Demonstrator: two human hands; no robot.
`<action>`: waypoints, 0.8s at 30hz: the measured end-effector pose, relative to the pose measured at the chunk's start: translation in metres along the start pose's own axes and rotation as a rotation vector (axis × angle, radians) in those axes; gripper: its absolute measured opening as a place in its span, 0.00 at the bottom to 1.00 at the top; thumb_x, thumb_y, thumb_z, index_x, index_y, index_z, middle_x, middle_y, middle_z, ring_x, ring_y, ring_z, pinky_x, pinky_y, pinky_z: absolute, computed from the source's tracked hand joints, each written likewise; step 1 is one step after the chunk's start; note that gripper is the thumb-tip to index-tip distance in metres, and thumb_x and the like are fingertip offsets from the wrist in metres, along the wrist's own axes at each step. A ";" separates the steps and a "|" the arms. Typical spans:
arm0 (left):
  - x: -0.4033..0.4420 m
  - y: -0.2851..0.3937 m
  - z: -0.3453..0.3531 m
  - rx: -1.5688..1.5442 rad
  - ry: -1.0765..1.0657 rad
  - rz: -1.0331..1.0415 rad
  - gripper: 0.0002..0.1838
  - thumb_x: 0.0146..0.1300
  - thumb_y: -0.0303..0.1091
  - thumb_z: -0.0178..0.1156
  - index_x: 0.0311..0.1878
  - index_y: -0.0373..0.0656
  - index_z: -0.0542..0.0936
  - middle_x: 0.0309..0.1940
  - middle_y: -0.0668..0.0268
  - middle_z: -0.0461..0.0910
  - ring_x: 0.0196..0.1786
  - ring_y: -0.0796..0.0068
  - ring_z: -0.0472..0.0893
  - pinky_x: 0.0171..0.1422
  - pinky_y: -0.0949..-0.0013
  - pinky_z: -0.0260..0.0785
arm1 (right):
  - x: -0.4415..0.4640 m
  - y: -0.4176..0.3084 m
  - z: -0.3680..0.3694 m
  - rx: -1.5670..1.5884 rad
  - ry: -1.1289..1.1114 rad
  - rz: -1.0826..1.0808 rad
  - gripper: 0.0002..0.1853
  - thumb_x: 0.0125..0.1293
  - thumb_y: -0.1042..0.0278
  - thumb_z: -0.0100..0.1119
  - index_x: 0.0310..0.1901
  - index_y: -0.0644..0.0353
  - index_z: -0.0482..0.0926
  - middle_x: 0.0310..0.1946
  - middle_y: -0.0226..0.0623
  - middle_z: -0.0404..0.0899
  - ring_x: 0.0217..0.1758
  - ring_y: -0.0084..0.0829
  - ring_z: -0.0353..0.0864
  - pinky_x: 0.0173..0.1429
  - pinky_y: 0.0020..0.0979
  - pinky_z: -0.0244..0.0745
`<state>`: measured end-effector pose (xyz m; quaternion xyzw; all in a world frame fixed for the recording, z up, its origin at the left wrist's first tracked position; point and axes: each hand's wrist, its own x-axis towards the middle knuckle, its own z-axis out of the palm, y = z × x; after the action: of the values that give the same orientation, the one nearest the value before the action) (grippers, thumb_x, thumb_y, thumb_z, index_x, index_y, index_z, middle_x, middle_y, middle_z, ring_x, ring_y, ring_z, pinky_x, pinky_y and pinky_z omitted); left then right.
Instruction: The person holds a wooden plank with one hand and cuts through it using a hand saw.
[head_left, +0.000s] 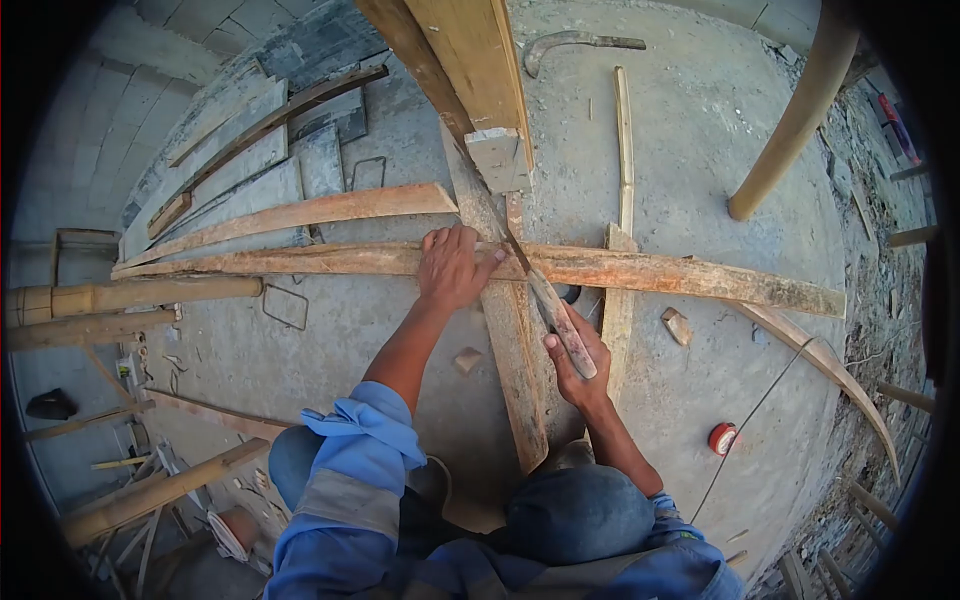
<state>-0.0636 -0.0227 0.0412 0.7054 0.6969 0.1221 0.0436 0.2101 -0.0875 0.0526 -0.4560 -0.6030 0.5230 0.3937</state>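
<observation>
A long, rough wooden plank (640,270) lies crosswise in front of me over two wooden pieces on the floor. My left hand (455,268) grips it just left of the middle, thumb pointing toward the blade. In my right hand (585,365) is the straight wooden handle (560,325) of a handsaw. Its thin, dark blade (508,235) crosses the plank close to my left thumb, slanting away up and left; the teeth cannot be made out. Under the plank runs a support board (515,375), and a shorter board (617,330) lies right of it.
A thick timber post (480,70) rises just beyond the blade. Another curved plank (320,212) lies at left. A sickle (580,42) sits at the back, a red tape measure (722,438) at right. Bamboo poles (150,295) jut in from the left; a round pole (790,120) stands at right.
</observation>
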 end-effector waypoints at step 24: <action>-0.002 0.000 0.008 0.052 0.113 0.015 0.32 0.69 0.67 0.61 0.45 0.41 0.78 0.42 0.55 0.75 0.51 0.52 0.76 0.60 0.51 0.62 | 0.014 -0.008 0.009 -0.066 0.009 -0.048 0.26 0.72 0.70 0.70 0.68 0.70 0.77 0.59 0.54 0.87 0.61 0.45 0.90 0.64 0.36 0.82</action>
<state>-0.0615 -0.0235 0.0329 0.7034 0.6959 0.1441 -0.0152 0.1962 -0.0769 0.0587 -0.4563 -0.6290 0.4910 0.3936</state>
